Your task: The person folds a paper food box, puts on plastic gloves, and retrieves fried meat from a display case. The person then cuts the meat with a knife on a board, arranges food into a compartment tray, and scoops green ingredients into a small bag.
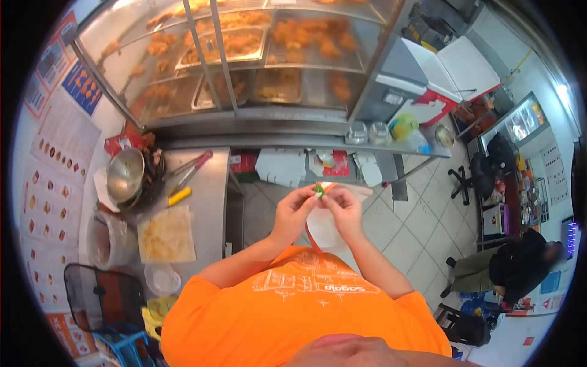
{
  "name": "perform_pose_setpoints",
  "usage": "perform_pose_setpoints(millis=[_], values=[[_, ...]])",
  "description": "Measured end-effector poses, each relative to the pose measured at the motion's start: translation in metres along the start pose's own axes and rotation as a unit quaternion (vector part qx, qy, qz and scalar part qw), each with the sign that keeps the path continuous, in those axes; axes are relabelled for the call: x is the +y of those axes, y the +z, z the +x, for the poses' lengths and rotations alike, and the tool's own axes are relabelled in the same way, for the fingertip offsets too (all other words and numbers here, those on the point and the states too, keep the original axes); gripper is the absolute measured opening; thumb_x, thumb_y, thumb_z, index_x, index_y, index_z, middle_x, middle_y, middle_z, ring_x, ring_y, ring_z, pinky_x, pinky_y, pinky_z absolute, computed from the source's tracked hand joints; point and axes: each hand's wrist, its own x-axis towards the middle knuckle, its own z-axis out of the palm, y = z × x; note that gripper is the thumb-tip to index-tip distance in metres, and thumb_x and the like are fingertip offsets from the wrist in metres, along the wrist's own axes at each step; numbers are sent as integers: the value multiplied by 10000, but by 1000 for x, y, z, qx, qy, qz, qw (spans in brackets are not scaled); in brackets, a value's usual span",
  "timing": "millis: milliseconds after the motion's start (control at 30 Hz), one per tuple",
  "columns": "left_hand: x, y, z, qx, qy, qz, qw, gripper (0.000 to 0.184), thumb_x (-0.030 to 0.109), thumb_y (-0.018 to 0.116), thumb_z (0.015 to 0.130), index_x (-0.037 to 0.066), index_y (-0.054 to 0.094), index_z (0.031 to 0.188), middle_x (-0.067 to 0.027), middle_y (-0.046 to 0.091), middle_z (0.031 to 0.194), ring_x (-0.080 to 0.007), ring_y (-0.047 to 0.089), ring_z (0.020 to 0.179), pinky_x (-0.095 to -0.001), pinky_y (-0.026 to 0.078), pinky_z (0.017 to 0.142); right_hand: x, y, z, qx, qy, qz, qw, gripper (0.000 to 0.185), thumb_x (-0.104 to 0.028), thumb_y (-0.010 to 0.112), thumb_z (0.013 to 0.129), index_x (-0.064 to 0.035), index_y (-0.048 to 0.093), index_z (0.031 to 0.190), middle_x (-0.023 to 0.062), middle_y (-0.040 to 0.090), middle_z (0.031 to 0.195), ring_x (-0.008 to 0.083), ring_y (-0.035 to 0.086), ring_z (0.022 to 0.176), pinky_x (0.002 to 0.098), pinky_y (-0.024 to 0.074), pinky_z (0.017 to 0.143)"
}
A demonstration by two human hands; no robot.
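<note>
Both hands meet in front of my orange shirt, near the middle of the view. My left hand (pixel 295 211) pinches a small green and white item (pixel 320 190) from the left side. From the right, my right hand (pixel 343 211) has its thumb and fingers closed on the same item. What the item is cannot be made out. A white paper sheet or bag with an orange edge (pixel 324 227) hangs just below the fingers, partly hidden by the hands.
A glass cabinet (pixel 293 114) with trays of fried food stands ahead. On the left steel counter (pixel 210 214) are a metal bowl (pixel 125 175), red-handled tongs (pixel 203 160), a yellow-handled tool (pixel 180 196) and stained paper (pixel 167 235). A person (pixel 520 266) is at the right.
</note>
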Motion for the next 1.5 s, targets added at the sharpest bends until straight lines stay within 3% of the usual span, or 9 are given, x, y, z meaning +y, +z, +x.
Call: perform_pose_setpoints(millis=[333,533,933,1000,1100,1200,1400,1467,1500], values=[[27,-42,69,17,49,-24,998,144,17,624,955,-27,660,1087,-175,590,1353,-185,598,1160,-320,469,1007,5,53,84,-14,43,23,999,79,-47,607,972,-25,642,1040,44,673,1085,130,656,922,262,538,797],[46,-38,92,78,147,-3,986,137,32,628,960,-9,669,1084,-197,573,1378,-202,588,1191,-339,442,1043,-4,75,120,-142,174,258,940,107,-127,591,997,-97,633,1091,-9,643,1059,104,605,1033,289,502,882],[36,30,143,121,285,163,937,200,-105,609,917,2,665,1077,-202,580,1365,-183,606,1166,-303,527,920,-36,10,188,-321,244,377,834,173,-192,552,1025,-112,629,1158,5,655,1133,122,610,1053,337,490,898],[25,46,147,151,301,198,920,207,-108,618,902,-1,667,1072,-216,603,1336,-234,630,1160,-326,532,909,-31,-11,197,-362,265,380,809,177,-195,565,1018,-123,627,1167,2,652,1145,121,609,1051,343,486,898],[18,69,148,159,391,470,775,158,23,683,917,-23,667,1067,-251,615,1307,-303,638,1165,-357,501,972,-37,-42,204,-345,329,367,798,185,-178,581,1006,-118,620,1177,-1,650,1142,121,609,1045,335,491,877],[2,88,138,165,346,463,799,205,40,701,909,-29,643,1092,-239,620,1300,-301,629,1177,-379,488,989,-32,-68,211,-368,322,339,803,201,-136,594,989,-110,613,1188,0,649,1147,129,610,1055,334,493,887],[-11,98,117,181,182,492,832,518,343,583,1004,23,466,1394,-126,548,1343,-217,530,1245,-353,416,1041,-7,-90,189,-417,334,288,795,221,-115,573,997,-50,577,1208,56,601,1170,156,591,1065,345,484,921],[-15,107,101,139,40,298,944,488,305,543,1027,10,458,1406,-100,551,1342,-177,524,1223,-322,419,1023,-1,-95,184,-411,394,249,784,238,-146,543,1019,-44,567,1233,55,599,1178,164,588,1065,344,483,923],[-17,116,99,173,41,265,948,434,246,535,1034,7,469,1390,-91,566,1319,-149,526,1190,-294,432,998,-5,-94,181,-405,412,242,779,268,-200,540,1029,-35,571,1238,55,607,1177,150,587,1053,320,486,895]])
